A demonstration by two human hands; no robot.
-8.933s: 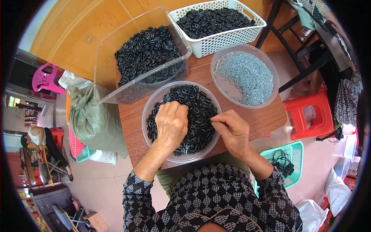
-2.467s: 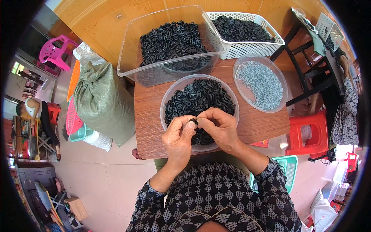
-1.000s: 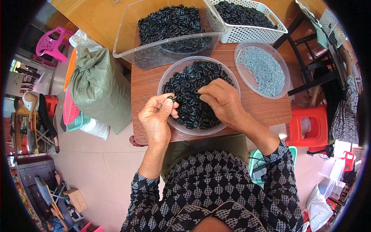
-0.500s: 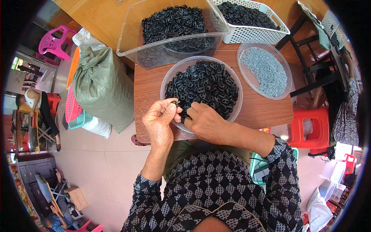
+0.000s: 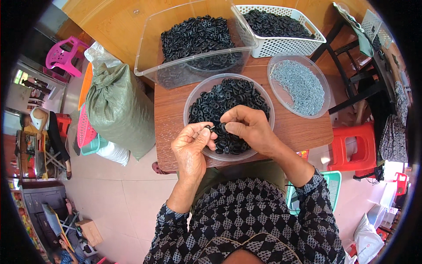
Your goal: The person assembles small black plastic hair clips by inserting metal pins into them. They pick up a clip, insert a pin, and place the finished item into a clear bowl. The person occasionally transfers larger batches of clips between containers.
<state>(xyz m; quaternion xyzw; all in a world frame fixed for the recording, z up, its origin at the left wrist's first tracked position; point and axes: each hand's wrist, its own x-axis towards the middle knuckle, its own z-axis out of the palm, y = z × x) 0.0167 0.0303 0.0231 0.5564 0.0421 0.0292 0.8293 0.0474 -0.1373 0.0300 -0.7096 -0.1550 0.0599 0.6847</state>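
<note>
Head view: left hand [image 5: 192, 147] and right hand [image 5: 246, 127] fingers each pinch a small black ring [image 5: 223, 127]; orientation unclear.

shirt: long-sleeved, black-and-grey diamond check
cuffs: same check, at the wrists
hands [image 5: 220, 136]: bare, no gloves

Home piecework spot, small wooden table [image 5: 176, 114], tiled floor [image 5: 132, 198], plastic stools [image 5: 347, 145]

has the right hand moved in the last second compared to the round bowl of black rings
Yes. The right hand was over the middle of the round bowl of black rings; it has pulled back toward the bowl's near rim, meeting the left hand there, fingers pinching a black ring.
</note>
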